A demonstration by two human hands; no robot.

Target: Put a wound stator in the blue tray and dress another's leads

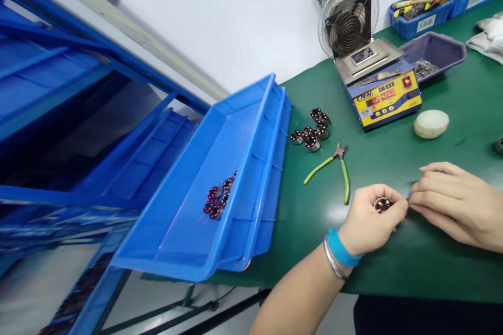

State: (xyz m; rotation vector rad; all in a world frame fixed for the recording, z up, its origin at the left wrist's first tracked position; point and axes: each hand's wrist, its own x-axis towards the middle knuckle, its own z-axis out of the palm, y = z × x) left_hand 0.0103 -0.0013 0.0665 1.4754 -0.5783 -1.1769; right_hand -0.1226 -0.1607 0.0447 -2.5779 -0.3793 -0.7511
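The left hand (371,220) is curled around a small round copper-wound metal stator (383,204), its fingers (395,209) clenched on the part so that only the top face with its dark copper windings shows on my feed. The right hand (451,201) comes in from the right with its fingers (428,193) drawn together just beside the stator, and from here I can't tell whether they pinch a fine wire or nothing at all. Both hands hover over a dark green bench mat (440,251). Near the left hand lie green-handled side cutters (341,167), and beyond them a small cluster of matching copper-wound stators (312,131) sits on the mat. To the left, a long bright blue plastic tray (220,183) holds a heap of more stators (217,203) against its wall, and blue metal shelving (58,84) runs alongside it. Farther up, a blue and yellow solder pot unit (383,97) stands in front of a round wire-caged fume fan (348,23), next to a shallow purple metal tray (434,52) of dark scrap. A pale round sponge (431,124) rests on the mat, and blue plastic bins (420,21) of yellow-handled tools line the far edge. A blue wristband (341,248) and a metal bangle (332,259) circle the left wrist.
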